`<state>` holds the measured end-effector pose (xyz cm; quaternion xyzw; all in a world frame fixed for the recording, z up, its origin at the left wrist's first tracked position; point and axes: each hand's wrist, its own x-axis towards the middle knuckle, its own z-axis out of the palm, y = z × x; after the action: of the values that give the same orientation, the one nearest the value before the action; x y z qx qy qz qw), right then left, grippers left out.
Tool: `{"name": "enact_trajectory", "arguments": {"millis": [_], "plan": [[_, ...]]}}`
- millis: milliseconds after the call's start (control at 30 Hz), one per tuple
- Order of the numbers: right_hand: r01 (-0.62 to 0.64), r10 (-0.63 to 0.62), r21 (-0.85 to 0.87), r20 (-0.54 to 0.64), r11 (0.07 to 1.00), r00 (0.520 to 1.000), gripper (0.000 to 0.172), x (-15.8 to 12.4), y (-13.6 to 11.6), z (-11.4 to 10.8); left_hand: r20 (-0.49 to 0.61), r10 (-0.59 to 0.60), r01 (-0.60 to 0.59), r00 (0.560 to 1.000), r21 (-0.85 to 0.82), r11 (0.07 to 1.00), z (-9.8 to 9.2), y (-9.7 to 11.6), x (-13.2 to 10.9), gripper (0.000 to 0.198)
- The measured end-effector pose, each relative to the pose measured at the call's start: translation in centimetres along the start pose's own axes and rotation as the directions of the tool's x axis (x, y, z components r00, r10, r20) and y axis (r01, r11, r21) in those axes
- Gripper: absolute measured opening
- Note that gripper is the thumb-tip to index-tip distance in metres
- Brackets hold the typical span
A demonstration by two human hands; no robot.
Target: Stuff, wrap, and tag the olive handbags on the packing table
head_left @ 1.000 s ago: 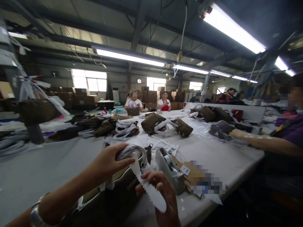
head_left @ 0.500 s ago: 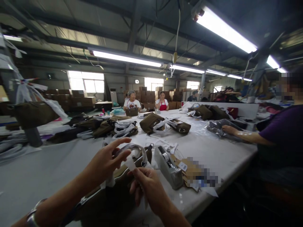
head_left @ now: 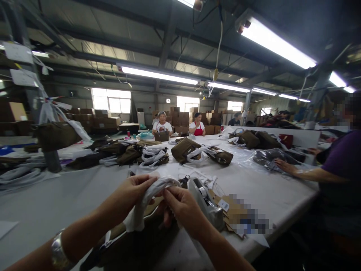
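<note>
An olive-brown handbag (head_left: pixel 141 244) lies in front of me at the table's near edge, its zip opening upward. White wrapping covers its arched handle (head_left: pixel 150 192). My left hand (head_left: pixel 138 188) pinches the upper left part of this wrapped handle between thumb and fingers. On the handle's right side, my right hand (head_left: pixel 180 205) is closed with thumb and index finger against the wrapping; its other fingers curl beneath. A grey tape dispenser (head_left: pixel 207 205) stands just right of my right hand, partly hidden by it.
Brown paper tags (head_left: pixel 237 210) lie beside the dispenser. Olive bags (head_left: pixel 186 150) with wrapped handles cover the table's far side. Another bag (head_left: pixel 58 135) hangs on a post at left. At right, a co-worker in a purple sleeve (head_left: pixel 342 154) touches a plastic-wrapped bag (head_left: pixel 266 160).
My left hand has gone from spread fingers to a pinch on the handle's wrapping. My right hand has moved up against the handle. The view has shifted slightly left.
</note>
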<state>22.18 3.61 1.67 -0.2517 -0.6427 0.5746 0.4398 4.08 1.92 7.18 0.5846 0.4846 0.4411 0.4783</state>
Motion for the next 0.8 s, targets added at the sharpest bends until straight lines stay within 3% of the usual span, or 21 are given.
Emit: {"name": "enact_trajectory", "arguments": {"millis": [133,200,267,333,367,433,500,567,700,800], "plan": [[0.108,-0.164,-0.282,-0.181,0.953,0.97,0.03,-1.4,-1.6,-0.9,-0.097,0.256,-0.212,0.962,0.326,0.921,-0.5,1.2,0.0,0.039],[0.129,-0.16,-0.171,-0.182,0.977,0.97,0.028,-1.8,-2.5,-1.3,-0.107,0.303,-0.256,0.947,0.322,0.912,-0.6,1.7,-0.1,0.037],[0.092,-0.087,0.068,-0.073,0.993,0.994,0.026,-1.8,-3.0,-1.6,-0.113,0.317,-0.277,0.942,0.276,0.92,-0.6,2.1,0.0,0.035],[0.053,-0.059,0.195,0.026,0.979,0.998,0.027,-1.4,-3.4,-1.9,-0.128,0.334,-0.296,0.934,0.25,0.922,-0.7,2.3,0.0,0.036],[0.078,-0.084,0.168,0.031,0.983,0.996,0.027,-1.2,-3.5,-1.9,-0.138,0.34,-0.301,0.93,0.243,0.922,-0.7,2.2,0.1,0.036],[0.224,-0.226,-0.057,-0.019,0.973,0.974,0.022,-0.8,-3.5,-2.0,-0.147,0.347,-0.307,0.926,0.237,0.922,-0.7,2.2,0.1,0.038],[0.371,-0.412,-0.329,-0.061,0.869,0.909,0.014,-0.5,-3.6,-1.8,-0.149,0.348,-0.31,0.926,0.23,0.923,-0.8,2.1,0.1,0.039],[0.412,-0.485,-0.419,-0.082,0.809,0.871,0.014,-0.1,-3.6,-1.5,-0.165,0.352,-0.318,0.921,0.201,0.926,-0.8,2.2,0.0,0.041],[0.274,-0.308,-0.207,-0.156,0.939,0.938,0.026,1.1,-3.6,-0.8,-0.219,0.38,-0.351,0.899,0.16,0.923,-0.6,2.7,-0.3,0.043],[0.212,-0.252,-0.24,-0.148,0.947,0.956,0.03,2.1,-3.7,-0.5,-0.242,0.431,-0.397,0.869,0.179,0.9,-0.5,3.0,-0.6,0.042]]}}
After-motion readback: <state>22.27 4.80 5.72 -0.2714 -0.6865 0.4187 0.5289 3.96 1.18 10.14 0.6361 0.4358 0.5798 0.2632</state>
